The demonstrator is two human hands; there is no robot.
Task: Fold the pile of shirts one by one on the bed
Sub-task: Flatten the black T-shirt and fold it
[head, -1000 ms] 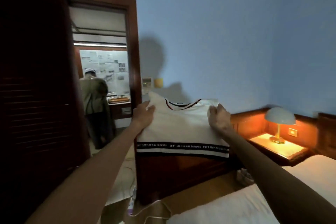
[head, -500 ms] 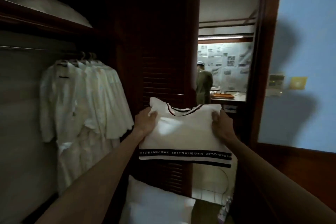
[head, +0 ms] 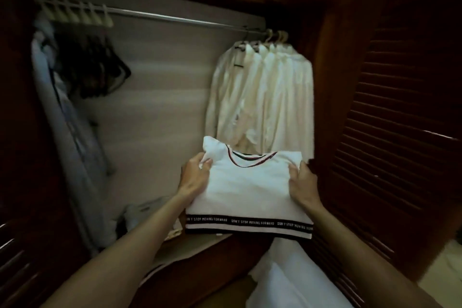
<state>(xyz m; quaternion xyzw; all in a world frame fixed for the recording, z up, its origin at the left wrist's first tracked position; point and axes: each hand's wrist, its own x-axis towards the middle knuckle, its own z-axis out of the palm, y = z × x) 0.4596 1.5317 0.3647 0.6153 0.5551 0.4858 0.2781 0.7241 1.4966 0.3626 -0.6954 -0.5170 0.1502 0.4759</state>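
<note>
A folded white shirt (head: 247,190) with a striped collar and a black lettered hem band is held flat in the air in front of an open wardrobe. My left hand (head: 195,176) grips its left edge near the shoulder, thumb on top. My right hand (head: 303,184) grips the right edge the same way. The shirt hangs over the wardrobe's lower front edge.
Inside the wardrobe (head: 162,97) several white garments (head: 265,92) hang on the rail (head: 175,19) at right, dark and pale clothes (head: 82,67) at left. A louvred door (head: 400,120) stands open on the right. White bedding (head: 287,282) lies below, and crumpled cloth (head: 142,215) sits on the wardrobe floor.
I turned left from the bed and doorway to face the wardrobe's inside. Both hands kept their hold on the folded shirt, which now sits lower, near the wardrobe floor.
</note>
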